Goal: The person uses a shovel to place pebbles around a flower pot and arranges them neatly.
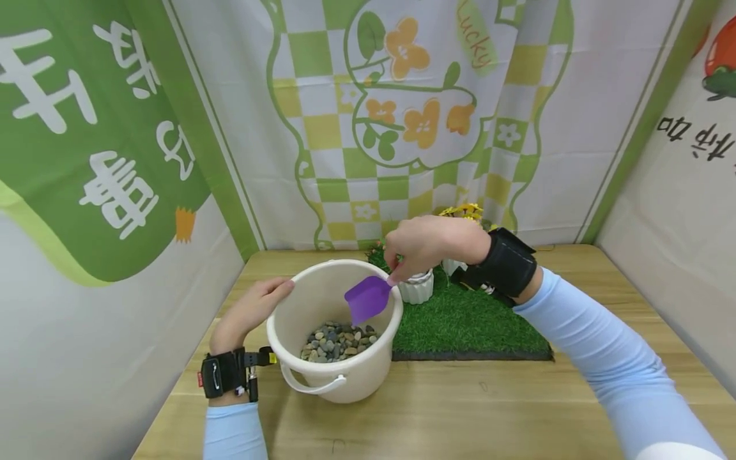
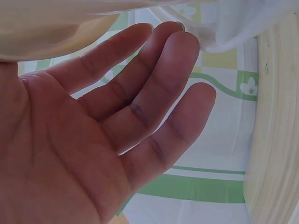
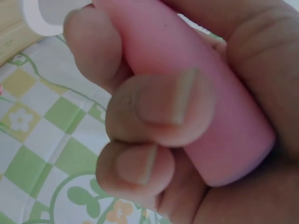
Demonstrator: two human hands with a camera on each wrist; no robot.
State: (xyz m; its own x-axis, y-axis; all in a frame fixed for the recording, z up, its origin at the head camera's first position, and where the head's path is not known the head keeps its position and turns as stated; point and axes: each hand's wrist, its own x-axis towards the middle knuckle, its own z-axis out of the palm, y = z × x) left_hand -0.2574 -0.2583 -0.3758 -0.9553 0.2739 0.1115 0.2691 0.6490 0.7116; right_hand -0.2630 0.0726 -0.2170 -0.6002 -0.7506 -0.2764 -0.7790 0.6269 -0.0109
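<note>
A cream plastic bucket (image 1: 368, 377) holds a layer of grey and brown pebbles (image 1: 339, 343) at its bottom. On the bucket's left rim is my left hand (image 1: 253, 310), its thumb over the edge. Its other fingers (image 2: 163, 84) curve along the outside, below the rim in the left wrist view. My right hand (image 1: 428, 246) grips a small shovel by its pink handle (image 3: 187, 88), fingers wrapped round it. The shovel's purple blade (image 1: 368, 299) tilts down inside the bucket's mouth, above the pebbles, with no stones visible on it.
A mat of artificial grass (image 1: 471, 326) lies right of the bucket on the wooden table (image 1: 460, 409). On it stands a white fluted pot (image 1: 416, 289), with yellow flowers (image 1: 468, 209) behind my right hand. The bucket's white handle (image 1: 313, 388) hangs at its front. Printed curtains enclose the table.
</note>
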